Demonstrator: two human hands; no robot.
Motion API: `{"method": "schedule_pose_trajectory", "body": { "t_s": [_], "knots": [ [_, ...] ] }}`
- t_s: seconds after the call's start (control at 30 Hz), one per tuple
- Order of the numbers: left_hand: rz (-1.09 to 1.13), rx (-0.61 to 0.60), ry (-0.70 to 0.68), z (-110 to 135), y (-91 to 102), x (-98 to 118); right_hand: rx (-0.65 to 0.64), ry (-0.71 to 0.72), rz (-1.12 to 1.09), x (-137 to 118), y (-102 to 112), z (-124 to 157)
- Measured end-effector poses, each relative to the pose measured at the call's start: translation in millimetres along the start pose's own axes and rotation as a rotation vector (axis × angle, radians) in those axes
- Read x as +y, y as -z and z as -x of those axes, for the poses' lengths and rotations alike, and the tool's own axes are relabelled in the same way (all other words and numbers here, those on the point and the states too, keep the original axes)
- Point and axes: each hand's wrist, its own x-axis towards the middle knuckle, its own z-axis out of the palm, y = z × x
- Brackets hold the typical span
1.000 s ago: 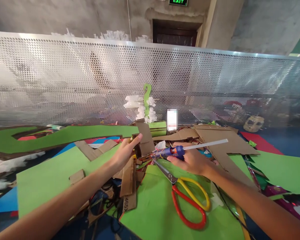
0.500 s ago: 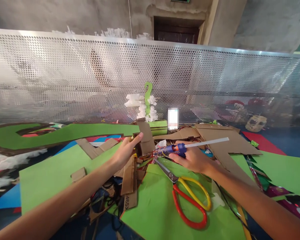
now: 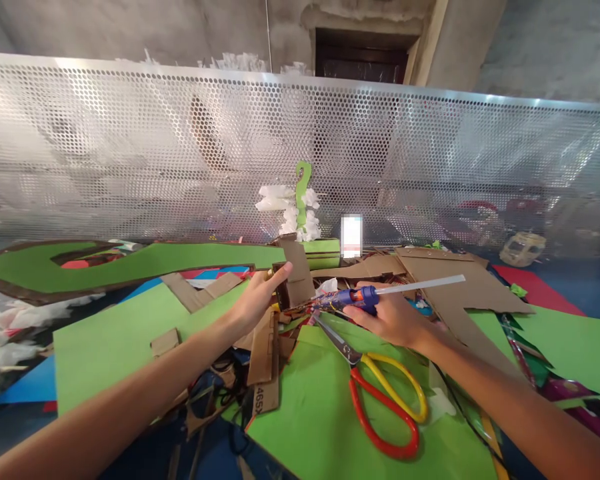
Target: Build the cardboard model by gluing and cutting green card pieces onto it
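Note:
My left hand (image 3: 255,298) grips the near end of a long cardboard cutout (image 3: 210,257) faced in green, which curls into a hook at the far left. Its thumb presses on a brown cardboard box-like end (image 3: 299,273). In my right hand (image 3: 391,317) is a blue glue gun (image 3: 350,299), with a clear glue stick (image 3: 425,284) jutting from its back. The gun's nozzle points left and meets the lower edge of the cardboard end; whether glue is coming out cannot be seen. Just below lie scissors (image 3: 353,357) with one red and one yellow handle.
Green sheets (image 3: 310,420) and cardboard scraps (image 3: 265,347) litter the work surface. A large cardboard piece (image 3: 450,280) lies to the right, near a pale mask (image 3: 523,249). A small green hooked figure (image 3: 303,193) with white tufts stands before a perforated metal panel (image 3: 145,153).
The whole view has shifted slightly, so things appear a little further right. Both hands keep their holds, and the glue gun stays at the edge of the cardboard end.

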Motion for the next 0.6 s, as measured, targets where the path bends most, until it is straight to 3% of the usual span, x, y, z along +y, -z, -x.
{"method": "schedule_pose_trajectory", "body": {
  "t_s": [0.4,0.6],
  "knots": [
    [0.025,0.01,0.021,0,-1.6,1,-0.067,-0.028,-0.22,16,10,1],
    [0.022,0.027,0.033,3,-3.6,3,-0.021,0.01,-0.123,5,5,0]
  ]
}}
